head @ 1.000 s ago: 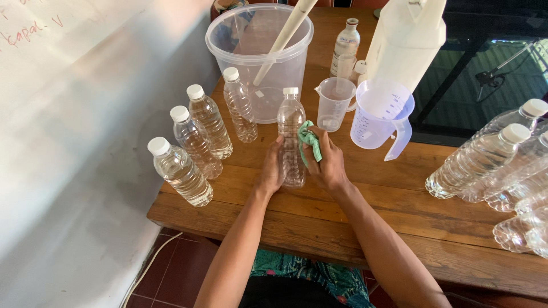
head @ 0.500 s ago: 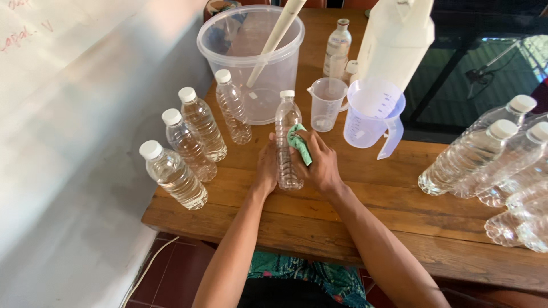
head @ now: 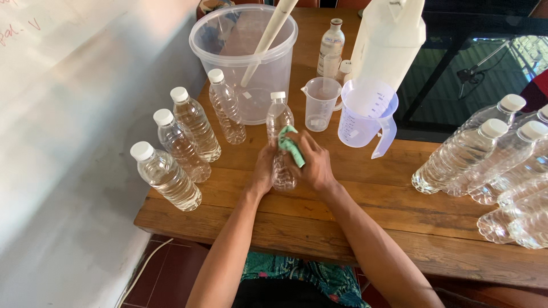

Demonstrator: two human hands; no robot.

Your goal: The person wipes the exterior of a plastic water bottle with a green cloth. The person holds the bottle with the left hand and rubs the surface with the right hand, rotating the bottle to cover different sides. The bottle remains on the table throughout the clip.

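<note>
A clear plastic bottle point(head: 279, 122) with a white cap stands upright on the wooden table point(head: 365, 217). My left hand point(head: 264, 171) grips its lower part from the left. My right hand point(head: 315, 162) presses a small green cloth point(head: 291, 145) against the bottle's right side. Both forearms reach in from the bottom edge.
Several capped bottles point(head: 182, 142) stand in a row at left. Behind are a clear bucket point(head: 245, 57) with a white stick, a small measuring cup point(head: 319, 105), a bluish jug point(head: 365, 117) under a white container, and a small bottle point(head: 330, 48). More bottles point(head: 491, 154) crowd the right edge.
The green cloth in my right hand has shifted slightly along the bottle's side. The bottle and my left hand stay in place; the camera has drifted a little.
</note>
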